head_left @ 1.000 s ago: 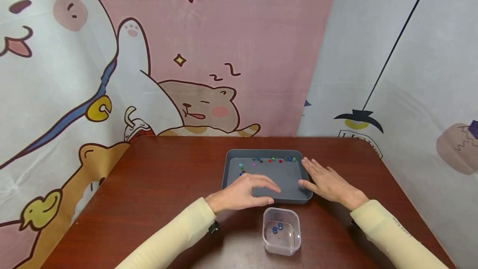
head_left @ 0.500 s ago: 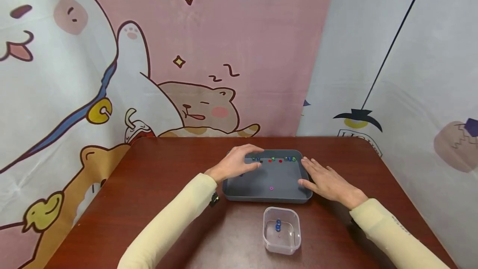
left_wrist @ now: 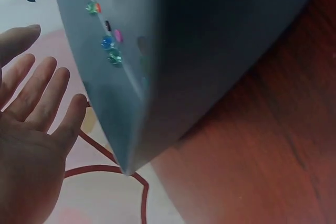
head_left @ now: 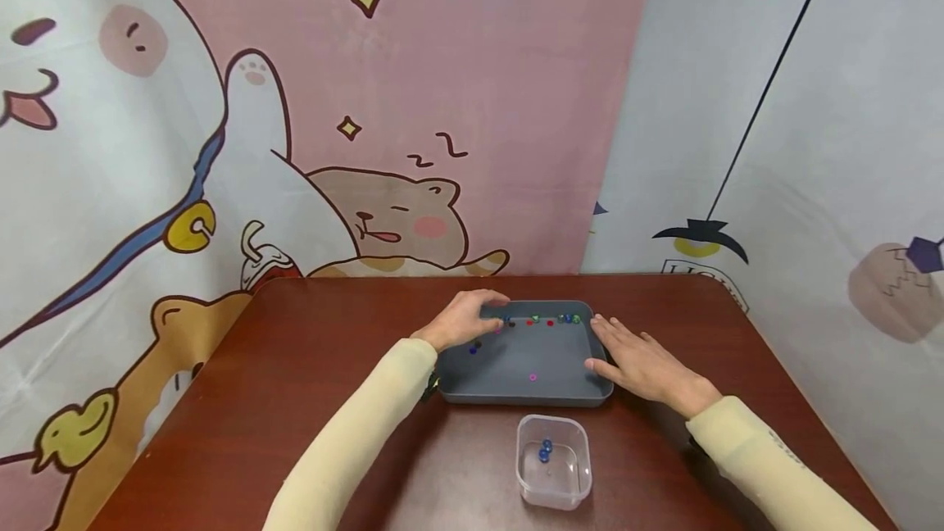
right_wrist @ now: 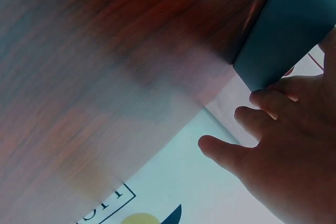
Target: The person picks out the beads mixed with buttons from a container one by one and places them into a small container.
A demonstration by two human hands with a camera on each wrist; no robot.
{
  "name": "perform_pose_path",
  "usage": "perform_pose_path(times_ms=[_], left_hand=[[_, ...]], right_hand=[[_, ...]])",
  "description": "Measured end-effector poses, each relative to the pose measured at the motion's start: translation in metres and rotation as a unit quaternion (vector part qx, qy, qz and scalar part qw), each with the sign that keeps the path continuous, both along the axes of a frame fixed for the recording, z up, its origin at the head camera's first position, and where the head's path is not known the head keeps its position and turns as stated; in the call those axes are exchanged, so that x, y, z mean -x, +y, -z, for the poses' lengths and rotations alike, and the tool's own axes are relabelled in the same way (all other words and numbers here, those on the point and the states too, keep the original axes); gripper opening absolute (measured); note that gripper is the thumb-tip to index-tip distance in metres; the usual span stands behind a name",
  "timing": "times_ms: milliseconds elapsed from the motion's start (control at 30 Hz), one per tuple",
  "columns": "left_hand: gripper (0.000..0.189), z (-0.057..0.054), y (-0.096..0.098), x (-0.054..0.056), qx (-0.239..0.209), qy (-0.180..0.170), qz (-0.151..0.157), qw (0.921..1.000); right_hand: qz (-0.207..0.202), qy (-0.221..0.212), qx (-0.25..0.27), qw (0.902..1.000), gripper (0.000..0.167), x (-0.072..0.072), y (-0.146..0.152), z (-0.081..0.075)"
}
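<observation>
My left hand (head_left: 463, 320) hovers over the far-left corner of a grey tray (head_left: 516, 400), its fingers spread and holding nothing visible in the left wrist view. It hides part of the small pieces there. My right hand (head_left: 642, 359) rests with straight fingers along the tray's right rim. In the tray, glass marbles (head_left: 568, 319) and small red pieces (head_left: 549, 323) line the far side. A pink ring (head_left: 533, 378) lies by itself near the front. Dark and blue bits (head_left: 474, 350) sit at the left, below my left hand.
In front of the tray stands a clear square plastic container (head_left: 553, 492) holding two blue marbles (head_left: 544, 456). All of this is on a reddish-brown wooden table (head_left: 317, 359). A cartoon-printed cloth (head_left: 479, 105) hangs behind the table.
My left hand has moved from above the tray's front middle to its far-left corner. The pink ring near the front has come into view. My right hand has stayed at the rim.
</observation>
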State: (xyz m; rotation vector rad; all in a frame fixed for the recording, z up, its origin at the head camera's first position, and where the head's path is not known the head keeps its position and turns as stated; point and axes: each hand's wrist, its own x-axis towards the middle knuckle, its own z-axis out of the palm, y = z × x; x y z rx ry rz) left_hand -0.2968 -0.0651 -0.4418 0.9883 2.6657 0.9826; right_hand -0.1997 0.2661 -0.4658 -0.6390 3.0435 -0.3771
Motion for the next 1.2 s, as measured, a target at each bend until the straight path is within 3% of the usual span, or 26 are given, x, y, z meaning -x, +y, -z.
perform_pose_path(times_ms=[233, 600, 800, 1200], left_hand=[[0.048, 0.010, -0.003, 0.004, -0.003, -0.013, -0.003, 0.9999], [0.052, 0.009, -0.003, 0.011, 0.055, -0.023, 0.000, 0.9982], [0.047, 0.015, -0.003, 0.013, 0.080, -0.027, -0.001, 0.9964], [0.043, 0.025, -0.006, 0.013, 0.077, -0.033, -0.005, 0.9965]], right_hand=[[0.002, -0.002, 0.002, 1.0000, 0.081, -0.003, -0.001, 0.000], [0.002, 0.000, -0.002, 1.0000, 0.083, -0.003, 0.001, 0.001], [0.001, 0.001, -0.004, 1.0000, 0.082, -0.003, 0.000, 0.001], [0.004, 0.002, -0.005, 1.0000, 0.082, -0.003, -0.001, -0.001]])
